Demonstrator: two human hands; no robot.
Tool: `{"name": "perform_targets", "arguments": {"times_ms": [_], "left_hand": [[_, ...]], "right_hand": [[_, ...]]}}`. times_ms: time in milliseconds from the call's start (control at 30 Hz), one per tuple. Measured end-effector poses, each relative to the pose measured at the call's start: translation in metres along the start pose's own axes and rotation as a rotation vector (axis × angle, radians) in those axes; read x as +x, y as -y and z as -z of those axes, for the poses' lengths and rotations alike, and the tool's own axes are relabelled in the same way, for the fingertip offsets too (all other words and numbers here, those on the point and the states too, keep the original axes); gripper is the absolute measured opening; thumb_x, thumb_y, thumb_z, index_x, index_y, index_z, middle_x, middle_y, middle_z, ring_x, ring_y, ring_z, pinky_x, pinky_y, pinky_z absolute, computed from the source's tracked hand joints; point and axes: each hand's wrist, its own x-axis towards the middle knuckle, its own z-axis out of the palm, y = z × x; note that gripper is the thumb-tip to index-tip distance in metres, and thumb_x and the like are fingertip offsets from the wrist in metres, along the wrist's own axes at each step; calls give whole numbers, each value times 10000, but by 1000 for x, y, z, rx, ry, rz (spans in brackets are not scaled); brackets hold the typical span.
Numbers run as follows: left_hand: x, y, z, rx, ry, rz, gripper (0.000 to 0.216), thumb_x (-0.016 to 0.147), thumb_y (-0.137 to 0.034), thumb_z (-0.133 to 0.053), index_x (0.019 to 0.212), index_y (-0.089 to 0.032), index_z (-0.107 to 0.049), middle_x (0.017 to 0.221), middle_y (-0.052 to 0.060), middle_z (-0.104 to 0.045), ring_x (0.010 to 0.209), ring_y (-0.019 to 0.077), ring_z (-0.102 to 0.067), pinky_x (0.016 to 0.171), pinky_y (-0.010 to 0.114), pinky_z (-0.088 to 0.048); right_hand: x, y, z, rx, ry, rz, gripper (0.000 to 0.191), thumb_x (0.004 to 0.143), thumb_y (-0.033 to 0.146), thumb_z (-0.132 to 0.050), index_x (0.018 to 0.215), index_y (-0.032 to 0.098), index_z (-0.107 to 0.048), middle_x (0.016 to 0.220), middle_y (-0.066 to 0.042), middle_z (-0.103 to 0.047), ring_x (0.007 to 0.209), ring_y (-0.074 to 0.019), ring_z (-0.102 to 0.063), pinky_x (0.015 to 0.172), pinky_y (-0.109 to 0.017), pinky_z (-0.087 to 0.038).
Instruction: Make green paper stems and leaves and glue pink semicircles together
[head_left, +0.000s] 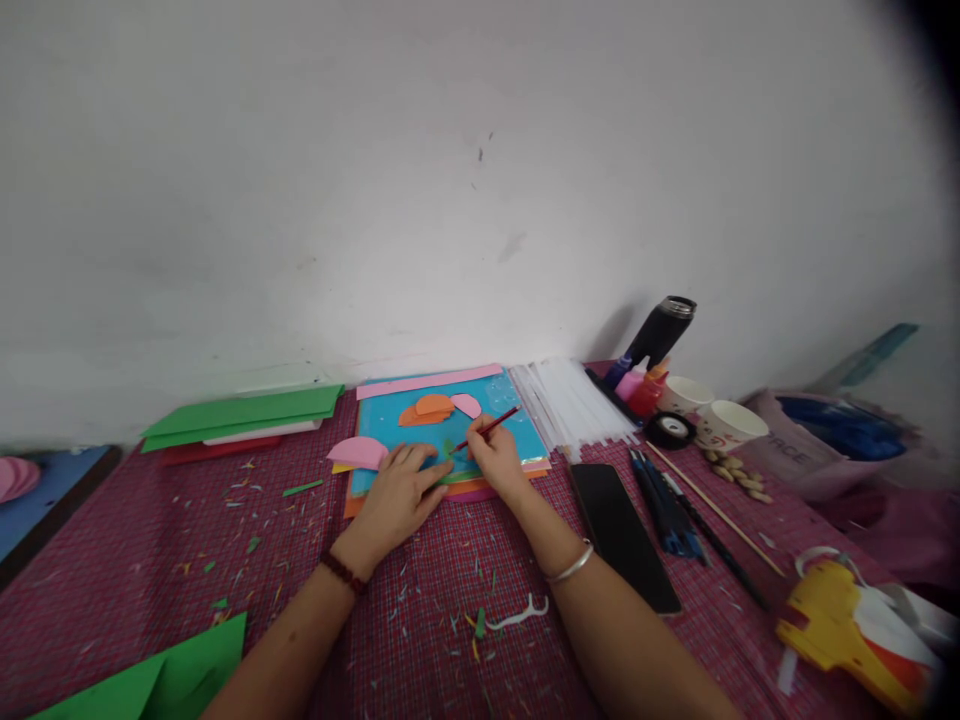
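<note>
Pencil (501, 419) at blue sheet (379, 402) w/ orange cutouts (433, 404).
R hand (493, 457) grips pencil, tip nr sm. green pc. (448, 446); L hand (400, 492) flat, unclenched, fingers spread, beside pink half-circle (358, 452).

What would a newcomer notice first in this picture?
The blue sheet in the middle stands out, the right hand holding a red pencil over it and the left hand at its near edge. Next come the yellow glue gun at lower right and the black bottle near the wall.

Pink bag (825, 472) at right, letters "ORCE" (785, 449) (slightly blurred), on its side
</note>
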Motion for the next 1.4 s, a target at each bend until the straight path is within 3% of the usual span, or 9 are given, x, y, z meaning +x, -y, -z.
{"name": "perform_targets", "arguments": {"times_ms": [200, 333, 433, 600, 733, 933, 1033, 1167, 1400], "left_hand": [[1, -1, 2, 11, 20, 1, 308, 913, -303, -524, 1203, -284, -622, 1185, 68, -565, 1112, 255, -482, 992, 471, -371], [1, -1, 2, 6, 12, 1, 312, 911, -304, -525, 1206, -285, -624, 1183, 74, -570, 1104, 258, -485, 982, 476, -373], [1, -1, 1, 4, 5, 3, 305, 905, -296, -536, 1196, -297, -629, 1175, 66, -575, 1101, 255, -492, 984, 483, -374], [1, 0, 1, 15, 5, -4, 311, 910, -295, -531, 1204, -290, -631, 1181, 72, -584, 1112, 259, -496, 974, 485, -395], [0, 1, 3, 28, 2, -16, 301, 918, -306, -519, 1192, -280, -642, 1186, 76, -605, 1106, 258, -520, 956, 471, -425], [-2, 9, -1, -64, -52, 9, 247, 933, -257, -474, 1078, -207, -668, 1186, 80, -658, 1132, 238, -563, 993, 438, -433], [0, 7, -1, -105, -60, 65, 260, 911, -250, -502, 1136, -204, -623, 1166, 85, -656, 1109, 240, -569, 975, 434, -443], [9, -2, 1, -48, 13, 143, 505, 851, -334, -599, 1327, -193, -507, 1182, 125, -587, 1079, 295, -523, 926, 486, -437], [19, -19, 15, -73, 88, 138, 212, 845, -198, -589, 1024, -217, -701, 1131, 92, -584, 1059, 258, -512, 936, 418, -408]], "right_hand": [[-1, -4, -3, -4, 21, 12, 118, 819, 263, -504, 711, 223, -528, 537, 34, -567, 533, -165, -552, 534, -257, -424], [-1, -2, -5, 54, 37, 20, 165, 859, 334, -488, 876, 219, -605, 794, -18, -696, 681, -177, -633, 605, -277, -492], [-1, 0, -4, 103, 13, 8, 230, 869, 368, -471, 988, 224, -606, 918, -42, -705, 742, -186, -650, 607, -290, -521], [2, 4, 0, 164, -34, -18, 267, 867, 425, -460, 903, 204, -606, 729, -25, -670, 556, -162, -589, 555, -291, -498], [6, 4, 2, 193, -102, -50, 241, 851, 425, -453, 834, 206, -552, 527, 37, -521, 453, -148, -494, 462, -267, -427], [10, 0, 2, 154, -157, -60, 116, 811, 345, -442, 823, 231, -432, 526, 70, -463, 461, -141, -492, 462, -251, -426], [9, 1, 3, 77, -113, -35, 111, 811, 311, -416, 853, 219, -463, 621, 30, -558, 556, -159, -571, 536, -268, -479], [7, 7, 11, -83, 14, 59, 149, 820, 263, -464, 919, 203, -558, 792, -16, -637, 718, -173, -607, 690, -288, -489], [4, 21, 24, -325, 169, 168, 181, 748, 90, -569, 886, 173, -650, 930, -89, -667, 871, -217, -596, 845, -336, -428]]}}
